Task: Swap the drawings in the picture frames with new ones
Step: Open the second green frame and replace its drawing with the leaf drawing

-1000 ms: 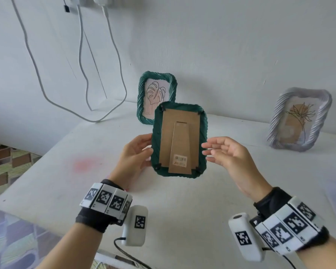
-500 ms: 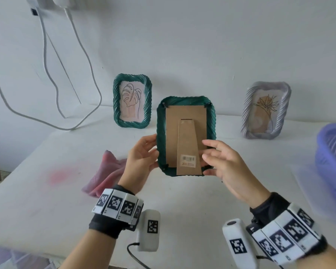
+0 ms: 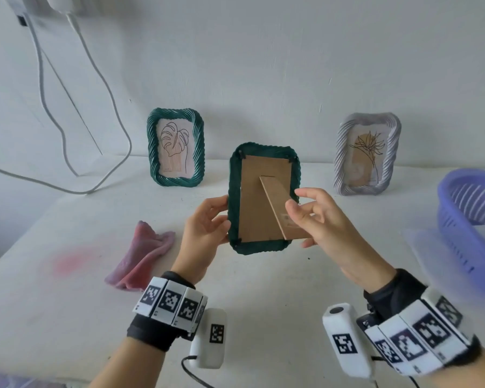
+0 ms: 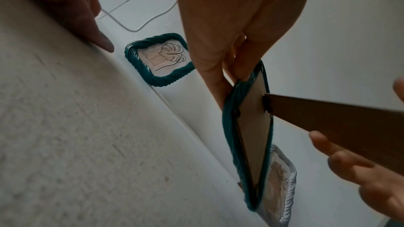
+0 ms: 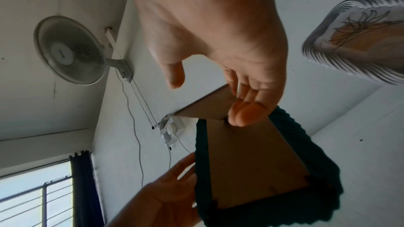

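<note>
Green frame (image 3: 264,201) in the middle is the one being worked on: dark teal, ropey twisted border, rounded-rectangle shape, with a plain brown cardboard back (image 3: 254,200) facing the camera and little black tabs at the corners. It's held up off the white bench (image 3: 67,275), standing upright, long axis vertical, front side pointing away toward the wall.

Going left to right: white cables (image 3: 67,107) hang down the wall, then there's a crumpled pink cloth (image 3: 143,256) lying flat on the bench near the left wrist. Behind it a second green frame (image 3: 175,148) stands against the wall, same twisted border, showing a line drawing of a big leaf. The left hand (image 3: 205,233) grips the left edge of the held frame, thumb on the back, fingers wrapped round the front.

The cardboard stand flap (image 3: 280,208) is swung out from the back at an angle, and the right hand (image 3: 319,222) is pinching its lower end between thumb and fingers. So both hands are clamped on something, one each side of the frame.

Further right, a pale grey-white frame (image 3: 367,155) with the same ropey texture stands by the wall with a spiky plant drawing in it. At the far right edge sits a purple slotted plastic basket (image 3: 468,217).
</note>
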Motion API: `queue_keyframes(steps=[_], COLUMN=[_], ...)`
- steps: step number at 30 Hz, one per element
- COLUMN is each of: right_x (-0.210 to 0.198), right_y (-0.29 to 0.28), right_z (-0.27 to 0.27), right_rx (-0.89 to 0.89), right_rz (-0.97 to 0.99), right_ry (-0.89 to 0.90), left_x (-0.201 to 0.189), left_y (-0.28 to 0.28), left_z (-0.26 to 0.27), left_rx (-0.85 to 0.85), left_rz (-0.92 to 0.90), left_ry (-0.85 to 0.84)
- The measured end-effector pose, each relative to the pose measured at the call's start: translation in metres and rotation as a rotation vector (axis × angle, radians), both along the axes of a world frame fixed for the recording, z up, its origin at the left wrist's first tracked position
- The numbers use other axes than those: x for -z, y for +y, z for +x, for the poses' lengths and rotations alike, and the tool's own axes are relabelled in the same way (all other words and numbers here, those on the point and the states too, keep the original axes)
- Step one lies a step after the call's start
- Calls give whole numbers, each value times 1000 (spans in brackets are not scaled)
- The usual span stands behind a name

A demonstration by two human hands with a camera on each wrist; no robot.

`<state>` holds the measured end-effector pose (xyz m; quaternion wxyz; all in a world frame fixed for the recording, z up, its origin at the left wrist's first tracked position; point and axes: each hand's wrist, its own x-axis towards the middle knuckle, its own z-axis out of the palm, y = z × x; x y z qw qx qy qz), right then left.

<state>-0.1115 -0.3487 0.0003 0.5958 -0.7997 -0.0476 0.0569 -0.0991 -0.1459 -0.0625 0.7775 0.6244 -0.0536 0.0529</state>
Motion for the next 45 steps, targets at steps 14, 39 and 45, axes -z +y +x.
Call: queue_keyframes(steps=[14, 39, 45], right_x=[20, 20, 25], right_y=[0, -15, -23], right_z=[20, 10, 9], right_rx=[-11, -103, -40], right_rz=[-454, -321, -236], right_ry=[-586, -338, -291], left_x=[-15, -23, -21], left_y=[-13, -83, -73], left_z=[-12, -34, -29], left_rx=[-133, 14, 63], left_rz=[325, 469, 474], left_ry=[-62, -149, -126])
